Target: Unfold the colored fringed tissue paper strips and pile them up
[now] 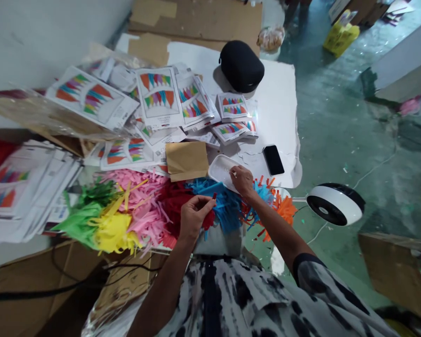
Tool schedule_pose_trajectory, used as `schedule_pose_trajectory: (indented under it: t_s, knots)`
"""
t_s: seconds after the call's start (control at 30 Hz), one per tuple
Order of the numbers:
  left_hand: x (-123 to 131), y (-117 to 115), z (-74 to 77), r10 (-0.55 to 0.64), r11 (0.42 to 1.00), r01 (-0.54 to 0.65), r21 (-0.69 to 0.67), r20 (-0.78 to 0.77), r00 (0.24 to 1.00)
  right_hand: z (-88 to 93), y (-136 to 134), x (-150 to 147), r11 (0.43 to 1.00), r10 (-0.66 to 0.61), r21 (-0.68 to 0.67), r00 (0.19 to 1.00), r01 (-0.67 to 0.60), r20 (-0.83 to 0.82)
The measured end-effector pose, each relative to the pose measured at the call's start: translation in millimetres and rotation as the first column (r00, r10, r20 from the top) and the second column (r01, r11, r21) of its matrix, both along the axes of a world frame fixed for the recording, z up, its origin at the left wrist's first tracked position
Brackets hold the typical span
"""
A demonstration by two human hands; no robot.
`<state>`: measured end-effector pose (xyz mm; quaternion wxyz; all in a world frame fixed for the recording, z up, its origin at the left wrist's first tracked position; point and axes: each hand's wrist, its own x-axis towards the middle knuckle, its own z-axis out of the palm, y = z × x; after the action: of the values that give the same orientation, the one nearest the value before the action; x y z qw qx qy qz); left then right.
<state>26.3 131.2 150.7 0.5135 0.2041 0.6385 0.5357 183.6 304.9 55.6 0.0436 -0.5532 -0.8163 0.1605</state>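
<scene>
My left hand (195, 216) is closed in a pinch, and a small dark red strip of tissue paper (214, 198) pokes up from its fingertips. Over a shallow white plastic tray (215, 168), my right hand (242, 179) reaches in with its fingertips drawn together. What those fingers hold, if anything, is too small to make out. Fringed tissue-paper tassels lie in a row along the table's near edge: green (82, 220), yellow (115, 229), pink (145, 206), dark red (173, 206), blue (228, 210) and orange (284, 209).
Packets with printed tassel pictures (159, 98) are heaped behind the tassels, with a stack of printed sheets (24, 187) at far left. A brown paper piece (186, 161), a phone (273, 160) and a black case (242, 66) lie on the table. A white-and-black device (336, 204) stands to the right.
</scene>
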Motion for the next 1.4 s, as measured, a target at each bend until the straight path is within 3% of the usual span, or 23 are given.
schedule_pose_trajectory:
  t_s: [0.13,0.3,0.4,0.53,0.73,0.9,1.0,1.07,1.13,1.2,1.3,1.4]
  knots:
    - [5,2,1.1,0.003,1.000,-0.004,0.030,0.040,0.999,2.9,-6,11,0.997,-0.071,0.012,0.992,0.073,-0.102]
    - [6,-4,4.1,-0.026,0.999,0.022,0.045,0.080,0.996,4.2,-13,19,0.991,-0.124,-0.032,0.989,0.126,0.079]
    - [5,-11,4.3,-0.024,0.999,0.021,0.032,0.082,0.996,4.8,-17,12,0.997,-0.064,-0.024,0.985,0.069,0.162]
    - [4,-19,2.4,-0.006,1.000,0.004,0.028,0.058,0.998,4.2,-15,-12,0.999,0.042,-0.025,0.990,-0.039,0.137]
    - [4,-23,1.9,0.059,0.995,-0.062,0.075,0.041,0.997,1.9,-7,-28,0.993,0.098,-0.090,0.976,-0.082,0.192]
    - [7,-22,0.2,0.085,0.993,-0.089,0.073,0.062,0.994,6.5,-9,-8,0.995,-0.073,-0.066,0.997,0.074,0.031]
    - [12,-20,1.3,0.081,0.993,-0.088,0.078,0.083,0.993,22.2,-19,2,0.977,-0.198,-0.131,0.950,0.170,-0.241]
    - [14,-18,3.8,0.081,0.991,-0.088,0.097,0.070,0.994,41.0,-33,6,0.965,-0.239,-0.216,0.831,0.147,-0.502]
    - [16,-17,7.6,0.081,0.989,-0.085,0.124,0.037,0.996,64.9,-53,7,0.957,-0.259,-0.281,0.660,0.076,-0.705]
    - [16,-17,12.9,0.070,0.986,-0.070,0.150,0.003,0.998,89.6,-77,7,0.955,-0.252,-0.296,0.564,0.015,-0.787]
    - [17,-18,22.6,0.029,0.982,-0.022,0.187,-0.032,0.999,118.1,-108,5,0.955,-0.231,-0.294,0.538,-0.034,-0.811]
    - [18,-23,32.1,-0.014,0.977,0.025,0.214,-0.054,0.998,130.8,-127,2,0.958,-0.233,-0.287,0.524,-0.023,-0.819]
